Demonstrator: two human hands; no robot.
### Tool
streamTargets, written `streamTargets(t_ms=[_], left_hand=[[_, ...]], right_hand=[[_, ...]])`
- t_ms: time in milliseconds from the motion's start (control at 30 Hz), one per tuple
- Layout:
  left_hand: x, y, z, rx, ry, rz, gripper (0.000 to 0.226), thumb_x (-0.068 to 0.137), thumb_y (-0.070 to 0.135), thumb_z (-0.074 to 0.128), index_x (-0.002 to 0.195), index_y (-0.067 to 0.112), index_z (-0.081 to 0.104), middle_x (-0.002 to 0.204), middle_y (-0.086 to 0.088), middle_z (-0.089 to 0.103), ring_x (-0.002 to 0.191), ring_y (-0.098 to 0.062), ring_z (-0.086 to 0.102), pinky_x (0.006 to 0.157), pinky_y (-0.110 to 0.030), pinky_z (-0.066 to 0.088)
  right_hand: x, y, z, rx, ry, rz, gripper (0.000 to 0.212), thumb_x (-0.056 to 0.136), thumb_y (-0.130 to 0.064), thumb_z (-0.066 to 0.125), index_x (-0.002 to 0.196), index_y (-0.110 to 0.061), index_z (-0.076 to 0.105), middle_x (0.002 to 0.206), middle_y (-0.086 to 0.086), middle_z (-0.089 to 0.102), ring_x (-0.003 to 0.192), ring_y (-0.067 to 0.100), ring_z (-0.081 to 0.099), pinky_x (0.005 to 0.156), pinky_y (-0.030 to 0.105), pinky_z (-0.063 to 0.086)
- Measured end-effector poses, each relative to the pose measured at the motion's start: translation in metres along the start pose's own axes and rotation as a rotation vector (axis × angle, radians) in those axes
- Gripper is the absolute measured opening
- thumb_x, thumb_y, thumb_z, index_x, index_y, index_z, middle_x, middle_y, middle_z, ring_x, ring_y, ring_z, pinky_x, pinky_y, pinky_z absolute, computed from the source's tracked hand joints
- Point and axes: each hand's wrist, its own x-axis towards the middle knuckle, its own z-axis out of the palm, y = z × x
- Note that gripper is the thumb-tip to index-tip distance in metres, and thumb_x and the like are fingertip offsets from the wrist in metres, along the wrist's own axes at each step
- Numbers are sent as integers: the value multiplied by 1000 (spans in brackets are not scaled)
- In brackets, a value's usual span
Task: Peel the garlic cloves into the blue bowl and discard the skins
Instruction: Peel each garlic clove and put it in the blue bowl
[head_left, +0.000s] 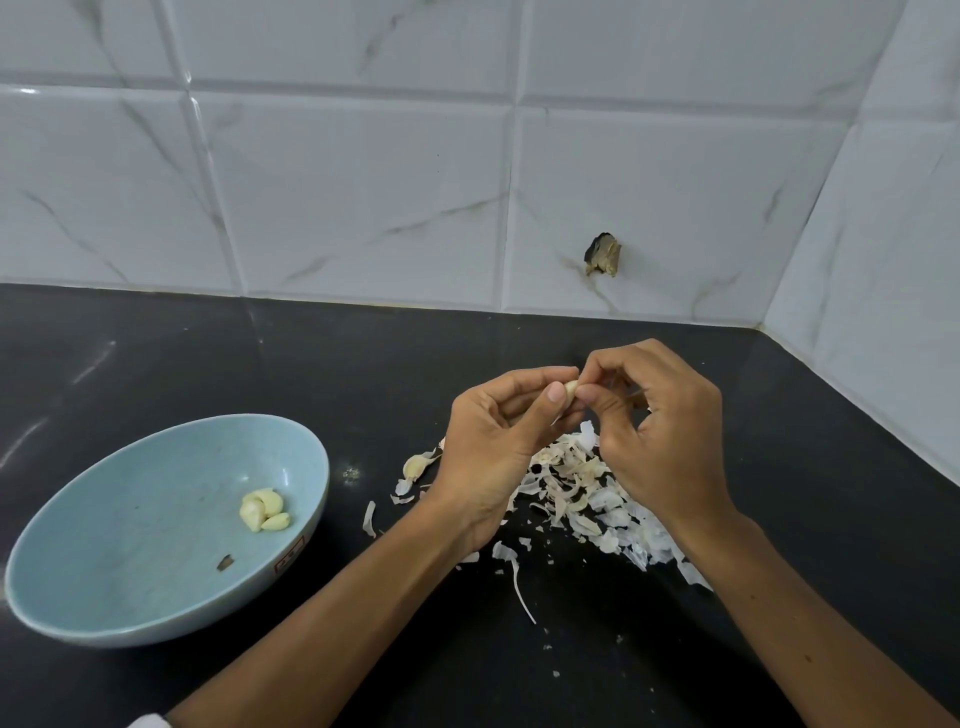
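Note:
A pale garlic clove (570, 388) is pinched between both hands above the counter. My left hand (493, 436) grips it with thumb and fingers. The fingertips of my right hand (660, 431) pinch at its right end. The blue bowl (130, 561) sits at the left on the black counter and holds a few peeled cloves (264, 510) and a small dark scrap. Papery white skins (587, 499) lie heaped under and between my hands. One unpeeled clove (415, 465) rests on the counter just left of my left hand.
The black countertop (208, 364) meets white marble-look wall tiles behind and at the right, forming a corner. A broken hole (603, 254) marks the back wall. Loose skin flakes (511, 566) trail toward the front edge.

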Motion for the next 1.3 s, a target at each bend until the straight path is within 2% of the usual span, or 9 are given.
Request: streamTargets(t_ms=[200, 333, 500, 667, 867, 1000, 1067, 1167, 1300], left_hand=[[-1, 4, 2, 27, -6, 25, 24, 87, 12, 69, 109, 4, 74, 99, -15, 78, 94, -22, 75, 91, -32, 59], [-1, 4, 1, 44, 11, 25, 20, 93, 7, 67, 112, 3, 71, 104, -17, 76, 97, -26, 74, 92, -35, 59], [-1, 6, 3, 27, 37, 29, 26, 87, 13, 70, 111, 5, 70, 104, -18, 76, 95, -27, 75, 89, -34, 59], [2, 9, 2, 36, 78, 48, 35, 80, 17, 76, 113, 9, 69, 108, -12, 76, 105, -24, 73, 87, -28, 58], [3, 14, 0, -26, 125, 62, 36, 79, 9, 77, 114, 7, 68, 108, -14, 76, 100, -22, 74, 84, -25, 58], [3, 15, 0, -32, 120, 55, 37, 79, 11, 77, 114, 8, 68, 108, -14, 76, 102, -23, 74, 87, -27, 58], [2, 14, 1, -22, 113, 48, 35, 80, 12, 77, 114, 8, 68, 106, -13, 76, 102, -21, 74, 87, -28, 58], [1, 13, 3, 6, 115, 31, 27, 86, 8, 74, 112, 8, 67, 102, -10, 78, 98, -20, 75, 83, -25, 58], [0, 13, 4, 28, 89, -3, 26, 91, 8, 70, 116, 8, 66, 103, -11, 78, 94, -20, 76, 83, -24, 59]], right_hand=[[-2, -1, 2, -26, -7, -20, 14, 87, 1, 68, 82, -11, 67, 84, -6, 60, 75, 9, 58, 64, 29, 49], [-3, -1, 3, -34, -49, -29, 16, 91, 2, 66, 83, -12, 65, 87, -8, 58, 75, 8, 58, 62, 28, 50], [-2, -1, 3, -75, -95, -45, 14, 91, -2, 61, 85, -15, 64, 90, -12, 56, 76, 8, 58, 62, 26, 49], [-1, 0, 1, -60, -98, -14, 17, 91, 2, 62, 85, -14, 62, 89, -11, 55, 78, 3, 55, 65, 14, 43], [0, 1, 1, -38, -72, 5, 19, 89, 9, 61, 86, -10, 62, 87, -4, 55, 77, 10, 53, 66, 20, 44], [-1, 2, 2, 5, -69, 28, 11, 92, -3, 69, 98, -12, 66, 93, -6, 59, 81, 7, 59, 69, 17, 48], [-2, 2, 3, 20, -67, 42, 16, 91, -11, 74, 106, -13, 69, 98, -8, 61, 75, 10, 61, 66, 16, 49], [-1, 1, 2, -16, -48, 16, 11, 89, -16, 77, 100, -15, 74, 95, -8, 64, 67, 12, 59, 61, 15, 47], [-2, 0, 1, -14, 4, -9, 4, 88, -12, 79, 88, -11, 75, 85, -7, 67, 71, 6, 62, 62, 18, 50]])
